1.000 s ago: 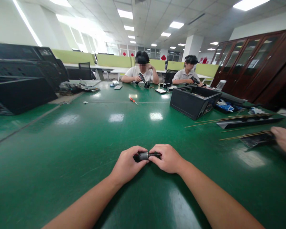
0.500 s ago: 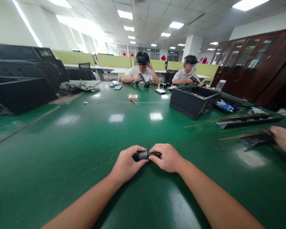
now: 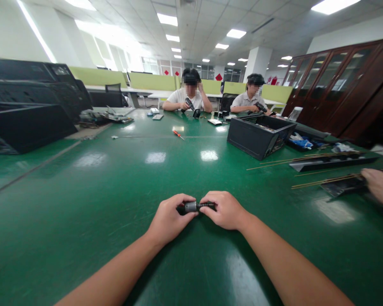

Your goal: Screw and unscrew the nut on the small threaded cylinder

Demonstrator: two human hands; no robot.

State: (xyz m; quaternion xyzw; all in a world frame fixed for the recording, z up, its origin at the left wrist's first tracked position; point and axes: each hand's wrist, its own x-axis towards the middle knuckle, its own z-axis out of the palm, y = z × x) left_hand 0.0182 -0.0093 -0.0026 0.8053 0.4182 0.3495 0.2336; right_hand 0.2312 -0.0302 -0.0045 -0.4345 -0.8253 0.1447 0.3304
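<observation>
Low over the green table [image 3: 115, 178], my two hands meet at a small part. My left hand [image 3: 169, 216] is closed around a grey metal cylinder [image 3: 190, 207], with a bit of red showing by the palm. The thumb and fingers of my right hand [image 3: 223, 210] pinch a thin, dark ribbed shaft [image 3: 206, 205] that lines up with the cylinder. Whether shaft and cylinder are one piece I cannot tell. Beyond my hands, an orange-handled screwdriver [image 3: 177, 134] lies on the table.
An open black computer case [image 3: 255, 136] stands right of centre, more black cases [image 3: 28, 127] at left. Thin brass-coloured rods [image 3: 271, 163] and dark metal channels [image 3: 332, 161] lie at right, near another person's hand [image 3: 381, 185]. Two people sit opposite, holding power drills [image 3: 189, 103].
Almost nothing differs. My left hand and the grey cylinder have shifted very slightly to the left, while my right hand keeps its pinch on the shaft.
</observation>
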